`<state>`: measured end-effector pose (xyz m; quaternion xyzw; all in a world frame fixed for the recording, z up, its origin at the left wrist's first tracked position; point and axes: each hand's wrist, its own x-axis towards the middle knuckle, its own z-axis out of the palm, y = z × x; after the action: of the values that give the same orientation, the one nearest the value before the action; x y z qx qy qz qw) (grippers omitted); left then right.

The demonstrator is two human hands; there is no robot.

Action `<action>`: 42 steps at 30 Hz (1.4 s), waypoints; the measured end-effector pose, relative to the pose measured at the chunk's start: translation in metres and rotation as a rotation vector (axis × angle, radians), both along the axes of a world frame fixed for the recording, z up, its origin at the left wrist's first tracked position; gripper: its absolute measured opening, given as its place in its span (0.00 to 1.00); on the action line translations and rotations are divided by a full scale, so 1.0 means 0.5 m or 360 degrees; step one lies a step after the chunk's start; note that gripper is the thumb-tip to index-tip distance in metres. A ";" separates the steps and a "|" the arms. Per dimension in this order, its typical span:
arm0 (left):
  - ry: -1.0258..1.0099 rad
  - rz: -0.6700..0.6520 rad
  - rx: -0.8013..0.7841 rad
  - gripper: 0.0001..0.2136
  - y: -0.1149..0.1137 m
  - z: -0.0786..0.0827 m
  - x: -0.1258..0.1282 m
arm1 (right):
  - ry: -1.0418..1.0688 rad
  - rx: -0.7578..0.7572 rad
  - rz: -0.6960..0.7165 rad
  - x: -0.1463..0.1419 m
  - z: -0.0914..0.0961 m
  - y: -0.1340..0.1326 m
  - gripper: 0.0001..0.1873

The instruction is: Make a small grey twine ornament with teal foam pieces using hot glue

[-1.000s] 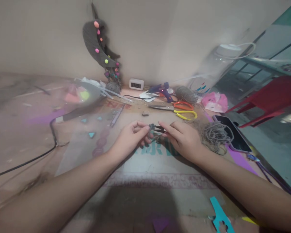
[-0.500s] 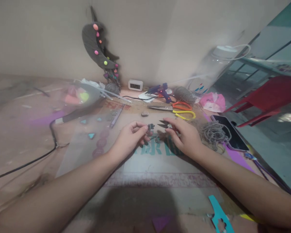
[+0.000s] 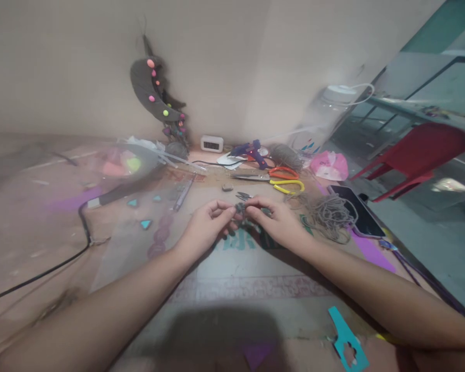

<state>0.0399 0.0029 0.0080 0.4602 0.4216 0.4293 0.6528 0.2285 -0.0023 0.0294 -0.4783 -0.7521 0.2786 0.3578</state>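
Between both hands is a small knotted piece of grey-green yarn [image 3: 239, 207], too small to make out fully. My left hand [image 3: 214, 221] pinches it between thumb and fingertips. From the other side, my right hand [image 3: 273, 219] has its thumb and forefinger closed on the same piece. Just beyond the right fingertips show the dark blades of small thread snips [image 3: 243, 196]; their handle is hidden, so whether they lie on the table or rest in the hand I cannot tell. A loose heap of grey yarn [image 3: 333, 214] lies right of my right hand.
Scissors with orange and yellow handles [image 3: 287, 181] lie beyond the hands, near a purple glue gun [image 3: 251, 152] and a small white clock [image 3: 212, 143]. A phone [image 3: 358, 212] is at the right edge. A decorated grey crescent [image 3: 149, 90] hangs on the wall.
My right hand has moved left and closed on the yarn piece. The snips, earlier pointing from its fingers, now show behind the fingertips. The view has shifted slightly.
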 end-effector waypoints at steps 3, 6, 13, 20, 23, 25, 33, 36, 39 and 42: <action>0.0041 -0.0030 0.0021 0.15 -0.001 -0.002 0.002 | 0.0107 -0.0138 -0.0021 -0.008 -0.010 -0.001 0.10; 0.0059 -0.0040 0.0063 0.16 -0.003 -0.003 0.004 | 0.0131 -0.0176 -0.0030 -0.007 -0.015 -0.003 0.10; 0.0166 -0.0037 0.0175 0.16 -0.005 -0.003 0.001 | -0.0041 0.0000 -0.0001 -0.007 -0.011 -0.014 0.09; 0.0325 -0.0078 0.0341 0.11 -0.009 -0.004 -0.004 | -0.0136 0.0117 0.0027 -0.007 -0.010 -0.017 0.09; 0.0257 -0.0087 0.0335 0.10 -0.008 -0.006 -0.003 | -0.0110 0.0112 0.0020 -0.007 -0.010 -0.019 0.09; 0.0186 -0.0085 0.0311 0.11 -0.007 -0.008 -0.002 | -0.0083 0.0088 0.0015 -0.007 -0.010 -0.021 0.09; 0.0078 -0.0094 0.0195 0.18 -0.005 -0.010 -0.002 | 0.0016 0.0032 -0.0069 -0.009 -0.017 -0.021 0.09; 0.0089 -0.0068 0.0205 0.16 -0.005 -0.007 -0.002 | 0.0036 0.0020 -0.0106 -0.011 -0.016 -0.022 0.10; 0.0184 -0.0043 0.0247 0.11 -0.007 -0.003 -0.001 | 0.0046 0.0040 -0.0114 -0.012 -0.014 -0.024 0.10; 0.0245 -0.0033 0.0264 0.08 -0.010 0.001 0.000 | 0.0052 0.0040 -0.0106 -0.012 -0.014 -0.024 0.10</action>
<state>0.0399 -0.0021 0.0086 0.5486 0.4286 0.4193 0.5827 0.2223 -0.0143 0.0226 -0.4939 -0.7332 0.2650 0.3850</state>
